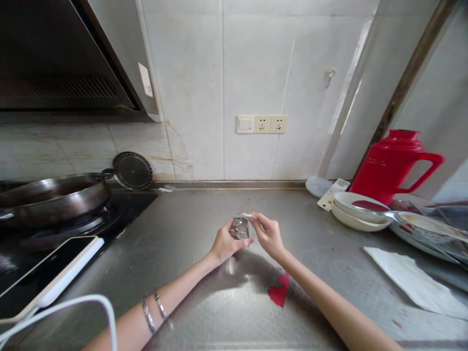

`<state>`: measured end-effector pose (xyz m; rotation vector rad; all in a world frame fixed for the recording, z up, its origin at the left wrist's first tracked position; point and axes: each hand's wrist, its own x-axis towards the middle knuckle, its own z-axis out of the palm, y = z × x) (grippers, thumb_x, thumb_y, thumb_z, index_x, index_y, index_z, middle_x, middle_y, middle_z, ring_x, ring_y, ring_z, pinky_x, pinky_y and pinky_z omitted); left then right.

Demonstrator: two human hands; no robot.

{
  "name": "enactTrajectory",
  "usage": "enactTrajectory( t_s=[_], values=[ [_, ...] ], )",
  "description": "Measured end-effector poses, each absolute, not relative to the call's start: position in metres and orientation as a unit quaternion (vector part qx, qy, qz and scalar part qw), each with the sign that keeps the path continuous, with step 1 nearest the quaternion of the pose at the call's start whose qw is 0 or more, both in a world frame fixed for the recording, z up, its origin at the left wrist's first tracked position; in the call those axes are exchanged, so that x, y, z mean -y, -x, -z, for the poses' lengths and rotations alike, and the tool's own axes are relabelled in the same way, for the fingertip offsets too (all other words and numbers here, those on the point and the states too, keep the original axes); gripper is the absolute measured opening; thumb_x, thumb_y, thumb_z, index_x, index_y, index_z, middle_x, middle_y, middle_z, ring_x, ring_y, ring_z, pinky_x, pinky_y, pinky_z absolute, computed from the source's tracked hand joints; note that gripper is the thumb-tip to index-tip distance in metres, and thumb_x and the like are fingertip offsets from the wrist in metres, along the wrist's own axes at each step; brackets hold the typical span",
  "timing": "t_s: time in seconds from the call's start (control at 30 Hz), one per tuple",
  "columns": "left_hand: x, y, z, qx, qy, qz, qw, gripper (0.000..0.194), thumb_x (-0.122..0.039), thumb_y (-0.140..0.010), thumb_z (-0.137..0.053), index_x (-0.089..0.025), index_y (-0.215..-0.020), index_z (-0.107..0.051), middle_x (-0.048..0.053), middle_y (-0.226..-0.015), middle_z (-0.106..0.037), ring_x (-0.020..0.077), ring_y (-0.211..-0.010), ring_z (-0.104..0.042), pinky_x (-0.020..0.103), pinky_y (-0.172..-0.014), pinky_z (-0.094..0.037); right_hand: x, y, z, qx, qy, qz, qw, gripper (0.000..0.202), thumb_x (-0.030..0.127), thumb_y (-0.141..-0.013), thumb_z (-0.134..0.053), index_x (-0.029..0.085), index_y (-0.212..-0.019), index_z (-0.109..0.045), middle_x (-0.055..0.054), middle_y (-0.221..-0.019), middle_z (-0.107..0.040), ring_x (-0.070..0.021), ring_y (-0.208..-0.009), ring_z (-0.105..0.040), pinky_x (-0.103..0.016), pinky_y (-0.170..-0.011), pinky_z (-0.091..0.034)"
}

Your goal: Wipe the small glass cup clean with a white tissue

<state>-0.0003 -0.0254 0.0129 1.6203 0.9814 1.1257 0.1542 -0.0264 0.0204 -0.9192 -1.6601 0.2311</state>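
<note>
My left hand [224,242] holds a small shiny foil-like packet [240,227] above the steel counter [190,229]. My right hand [268,234] pinches the packet's upper right corner or a thin pale strip [249,215] at its top edge. Both hands meet over the middle of the counter. My left wrist wears two bracelets [153,309]. A small red scrap [278,294] lies on the counter under my right forearm.
A dark wok [54,197] sits on the stove at left, with a round lid [132,170] against the wall. A tablet [44,273] with a white cable lies near the front left. Stacked white bowls [356,210], a red thermos jug [393,163] and a paper sheet [413,282] are at right.
</note>
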Motion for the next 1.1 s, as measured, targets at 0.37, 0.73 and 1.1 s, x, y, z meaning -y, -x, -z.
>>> enactTrajectory(
  t_s=[0.37, 0.73, 1.1],
  values=[
    [0.022, -0.002, -0.008, -0.416, -0.623, -0.446, 0.49, 0.055, -0.038, -0.059, -0.077, -0.015, -0.104, -0.054, 0.0, -0.078, -0.06, 0.0098, -0.056, -0.054, 0.018, -0.041, -0.043, 0.04, -0.151, -0.028, 0.707, 0.375, -0.115, 0.589, 0.025, 0.031, -0.09, -0.05, 0.019, -0.085, -0.071, -0.004, -0.076, -0.073, -0.0169, -0.065, -0.067, -0.023, -0.059, -0.05],
    [0.027, -0.001, -0.011, -0.388, -0.672, -0.468, 0.423, 0.047, -0.032, -0.057, -0.079, -0.014, -0.095, -0.056, 0.0, -0.076, -0.061, 0.0118, -0.067, -0.056, 0.022, -0.06, -0.045, 0.024, -0.152, -0.02, 0.678, 0.423, -0.087, 0.595, 0.025, 0.031, -0.09, -0.049, 0.018, -0.09, -0.07, -0.003, -0.08, -0.073, -0.0154, -0.069, -0.067, -0.022, -0.061, -0.05],
    [0.023, -0.006, -0.007, -0.411, -0.614, -0.475, 0.478, 0.054, -0.036, -0.057, -0.079, -0.014, -0.1, -0.055, 0.004, -0.082, -0.064, 0.0121, -0.061, -0.056, 0.018, -0.043, -0.042, 0.043, -0.139, -0.017, 0.7, 0.366, -0.065, 0.61, 0.023, 0.02, -0.09, -0.048, 0.022, -0.097, -0.069, -0.005, -0.096, -0.074, -0.0179, -0.086, -0.071, -0.024, -0.074, -0.055]
  ],
)
